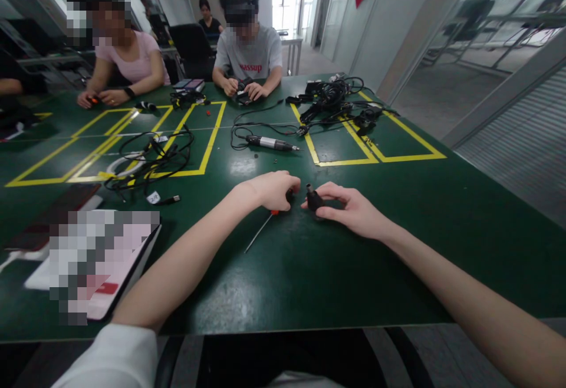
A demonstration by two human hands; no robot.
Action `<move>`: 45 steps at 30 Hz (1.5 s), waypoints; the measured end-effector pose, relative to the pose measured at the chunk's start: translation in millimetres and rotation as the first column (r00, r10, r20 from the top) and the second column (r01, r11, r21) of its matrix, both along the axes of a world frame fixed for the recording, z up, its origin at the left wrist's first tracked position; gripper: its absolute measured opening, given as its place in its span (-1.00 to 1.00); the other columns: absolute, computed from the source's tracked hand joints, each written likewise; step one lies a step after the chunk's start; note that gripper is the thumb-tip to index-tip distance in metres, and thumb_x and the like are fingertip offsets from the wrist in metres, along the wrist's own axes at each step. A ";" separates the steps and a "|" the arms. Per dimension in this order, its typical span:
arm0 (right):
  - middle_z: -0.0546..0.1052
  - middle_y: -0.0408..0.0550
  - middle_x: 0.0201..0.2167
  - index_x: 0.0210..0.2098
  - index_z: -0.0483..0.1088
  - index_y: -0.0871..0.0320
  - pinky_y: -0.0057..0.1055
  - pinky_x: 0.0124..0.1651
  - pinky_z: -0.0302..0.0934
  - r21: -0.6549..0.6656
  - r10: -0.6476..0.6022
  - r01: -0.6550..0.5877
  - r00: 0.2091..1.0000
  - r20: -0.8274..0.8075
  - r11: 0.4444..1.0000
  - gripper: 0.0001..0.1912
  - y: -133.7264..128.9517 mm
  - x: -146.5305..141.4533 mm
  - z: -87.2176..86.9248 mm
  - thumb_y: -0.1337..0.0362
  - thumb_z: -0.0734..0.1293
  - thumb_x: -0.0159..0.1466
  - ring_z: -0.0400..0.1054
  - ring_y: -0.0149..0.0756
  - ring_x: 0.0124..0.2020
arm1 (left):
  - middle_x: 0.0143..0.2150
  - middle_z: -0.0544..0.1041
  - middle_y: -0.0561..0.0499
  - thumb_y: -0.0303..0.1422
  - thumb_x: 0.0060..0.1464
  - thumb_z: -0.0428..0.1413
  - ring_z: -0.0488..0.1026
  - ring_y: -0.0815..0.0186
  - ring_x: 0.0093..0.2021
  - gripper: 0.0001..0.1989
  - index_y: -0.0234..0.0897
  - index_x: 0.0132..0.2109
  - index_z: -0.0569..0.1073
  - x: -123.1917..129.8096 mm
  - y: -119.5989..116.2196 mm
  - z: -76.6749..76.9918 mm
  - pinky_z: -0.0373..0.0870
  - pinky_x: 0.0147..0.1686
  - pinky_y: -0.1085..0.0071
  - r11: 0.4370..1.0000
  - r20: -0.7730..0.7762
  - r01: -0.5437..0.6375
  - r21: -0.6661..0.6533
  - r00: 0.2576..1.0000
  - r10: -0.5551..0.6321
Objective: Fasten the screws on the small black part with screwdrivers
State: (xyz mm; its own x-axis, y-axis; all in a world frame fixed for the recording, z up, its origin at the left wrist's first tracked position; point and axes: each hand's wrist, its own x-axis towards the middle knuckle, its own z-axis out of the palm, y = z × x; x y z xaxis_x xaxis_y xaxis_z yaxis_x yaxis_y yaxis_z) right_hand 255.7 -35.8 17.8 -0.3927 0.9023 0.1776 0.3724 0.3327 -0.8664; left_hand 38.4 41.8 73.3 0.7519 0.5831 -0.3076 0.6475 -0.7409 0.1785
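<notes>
Over the middle of the green table, my left hand [279, 190] has its fingers curled round a small dark item that they mostly hide. A screwdriver [260, 229] with an orange-red part near that hand points its metal shaft toward the lower left. My right hand [342, 208] grips a black connector-like piece [313, 200] between thumb and fingers, its metallic round end facing up. The two hands are close together but apart. Beyond them lies a black and silver pen-shaped electric tool [272, 143] with a cable.
Coiled cables [150, 155] lie at left, with a tangled cable pile [331, 102] at the back right. Yellow tape [212, 140] marks the table [354, 293]. A phone [53, 217] and a partly blurred flat item [132, 258] sit front left. Two people work across the table.
</notes>
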 end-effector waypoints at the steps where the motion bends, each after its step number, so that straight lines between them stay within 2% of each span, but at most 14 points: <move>1: 0.64 0.03 -0.11 -0.10 0.64 0.09 -0.08 0.14 0.37 0.029 0.025 -0.026 0.999 0.020 0.999 -0.62 -1.7 -3.8 -1.8 -0.06 0.48 0.29 0.52 -0.07 -0.03 | 0.00 0.53 -0.11 -0.42 0.04 0.24 0.53 0.19 -0.11 -0.61 -0.28 0.06 0.53 -2.2 1.8 1.4 0.41 -0.22 0.38 1.000 -0.006 0.001 -0.002 1.000 -0.001; 4: 0.64 0.03 -0.10 -0.02 0.61 0.11 -0.15 0.11 0.39 0.087 0.141 -0.146 0.989 0.053 0.986 -0.65 -6.1 -14.7 -6.3 0.01 0.48 0.33 0.51 -0.12 -0.03 | -0.01 0.52 -0.10 -0.45 0.01 0.25 0.52 0.20 -0.11 -0.56 -0.28 0.09 0.51 -10.3 7.1 8.7 0.41 -0.19 0.39 1.000 0.003 -0.003 -0.014 1.000 0.003; 8: 0.63 0.10 0.00 -0.02 0.60 0.15 -0.19 0.14 0.40 0.123 0.286 -0.295 0.954 0.091 0.947 -0.67 -9.0 -22.0 -7.9 0.05 0.43 0.40 0.52 -0.13 0.03 | 0.08 0.50 -0.11 -0.49 -0.01 0.22 0.52 0.28 -0.22 -0.55 -0.28 0.08 0.49 -22.0 12.1 21.4 0.42 -0.25 0.42 0.999 0.148 -0.029 -0.040 0.988 0.034; 11: 0.61 0.12 0.02 0.01 0.59 0.15 -0.18 0.14 0.42 0.121 0.294 -0.305 0.950 0.105 0.945 -0.69 -10.3 -20.8 -8.0 0.10 0.44 0.39 0.53 -0.13 0.03 | 0.05 0.52 -0.10 -0.50 -0.03 0.21 0.54 0.27 -0.18 -0.57 -0.29 0.05 0.49 -29.0 11.2 31.5 0.45 -0.23 0.42 0.999 0.274 -0.015 -0.040 0.961 0.025; 13: 0.62 0.09 0.03 0.13 0.53 0.13 -0.17 0.14 0.44 0.104 0.265 -0.273 0.961 0.079 0.957 -0.62 -11.0 -18.4 -8.8 0.14 0.47 0.37 0.55 -0.14 0.03 | 0.00 0.53 -0.07 -0.47 -0.01 0.20 0.53 0.32 -0.28 -0.60 -0.28 0.03 0.47 -32.1 7.6 39.6 0.46 -0.26 0.41 0.998 0.359 0.001 -0.067 0.933 0.023; 15: 0.63 0.06 0.06 0.23 0.44 0.09 -0.15 0.18 0.44 0.075 0.245 -0.248 0.968 0.043 0.966 -0.53 -11.2 -16.5 -10.3 0.19 0.47 0.37 0.56 -0.15 0.05 | 0.01 0.53 -0.06 -0.45 -0.01 0.21 0.51 0.37 -0.31 -0.60 -0.28 0.02 0.44 -34.0 2.2 48.7 0.48 -0.28 0.43 0.996 0.465 0.036 -0.084 0.885 0.007; 18: 0.62 0.05 0.10 0.25 0.41 0.08 -0.14 0.21 0.42 0.088 0.235 -0.238 0.971 0.042 0.967 -0.54 -10.3 -16.0 -13.0 0.24 0.43 0.38 0.55 -0.16 0.09 | -0.05 0.53 -0.02 -0.45 0.00 0.21 0.49 0.40 -0.31 -0.61 -0.28 0.02 0.42 -35.0 -7.0 61.2 0.48 -0.30 0.47 0.991 0.636 0.075 -0.109 0.771 0.012; 20: 0.62 0.08 0.08 0.16 0.46 0.11 -0.19 0.11 0.47 0.144 0.212 -0.219 0.975 0.065 0.965 -0.59 -9.1 -17.5 -14.6 0.20 0.47 0.36 0.56 -0.17 0.01 | -0.07 0.53 0.00 -0.45 0.02 0.21 0.50 0.39 -0.29 -0.56 -0.25 0.08 0.42 -34.5 -12.6 66.5 0.48 -0.33 0.48 0.990 0.712 0.092 -0.103 0.703 0.009; 23: 0.62 0.06 -0.06 -0.03 0.53 0.14 -0.25 -0.06 0.50 0.216 0.159 -0.174 0.984 0.084 0.961 -0.70 -7.7 -20.4 -15.9 0.12 0.50 0.32 0.54 -0.20 -0.16 | -0.12 0.53 0.02 -0.46 0.02 0.22 0.51 0.37 -0.24 -0.60 -0.25 0.05 0.46 -31.9 -19.7 69.0 0.51 -0.26 0.44 0.996 0.803 0.081 -0.035 0.596 -0.020; 26: 0.63 0.04 -0.15 -0.10 0.53 0.14 -0.24 -0.06 0.49 0.231 0.138 -0.160 0.984 0.109 0.960 -0.76 -7.0 -21.3 -14.5 0.11 0.47 0.36 0.55 -0.19 -0.17 | -0.18 0.52 0.04 -0.47 -0.01 0.23 0.50 0.38 -0.27 -0.66 -0.26 -0.03 0.48 -28.4 -26.1 68.3 0.51 -0.24 0.43 0.996 0.837 0.083 0.038 0.541 -0.077; 32: 0.64 0.09 -0.03 -0.05 0.56 0.12 -0.12 0.11 0.47 0.238 0.167 -0.197 0.976 0.139 0.951 -0.81 -7.4 -20.8 -10.1 0.20 0.37 0.43 0.56 -0.09 0.00 | -0.34 0.44 0.12 -0.46 -0.04 0.18 0.41 0.42 -0.41 -0.78 -0.25 -0.18 0.42 -23.0 -35.5 67.4 0.42 -0.40 0.48 0.987 0.814 0.113 0.113 0.559 -0.157; 38: 0.64 0.08 -0.03 -0.04 0.56 0.10 -0.11 0.12 0.48 0.231 0.157 -0.186 0.977 0.141 0.955 -0.80 -7.7 -21.3 -12.8 0.20 0.36 0.42 0.57 -0.08 0.01 | -0.31 0.42 0.10 -0.43 -0.03 0.17 0.37 0.43 -0.40 -0.78 -0.23 -0.19 0.38 -17.8 -34.6 61.5 0.40 -0.40 0.48 0.984 0.828 0.095 0.149 0.533 -0.177; 45: 0.64 0.12 -0.04 0.02 0.53 0.15 -0.15 0.03 0.51 0.237 0.147 -0.177 0.979 0.138 0.955 -0.75 -8.2 -20.6 -14.9 0.20 0.36 0.42 0.58 -0.09 -0.05 | -0.30 0.42 0.09 -0.42 -0.02 0.15 0.38 0.40 -0.35 -0.79 -0.23 -0.18 0.36 -14.6 -34.4 59.0 0.39 -0.35 0.46 0.969 0.789 0.098 0.225 0.565 -0.241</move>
State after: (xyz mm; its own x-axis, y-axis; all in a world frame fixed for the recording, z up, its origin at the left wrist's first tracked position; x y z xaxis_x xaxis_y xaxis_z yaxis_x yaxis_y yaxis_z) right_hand 235.1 -44.0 2.9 -0.5613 0.7590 0.3300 0.3905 0.5944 -0.7030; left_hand 23.8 7.4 132.4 0.7342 0.3995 0.5490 0.1470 -0.8829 0.4460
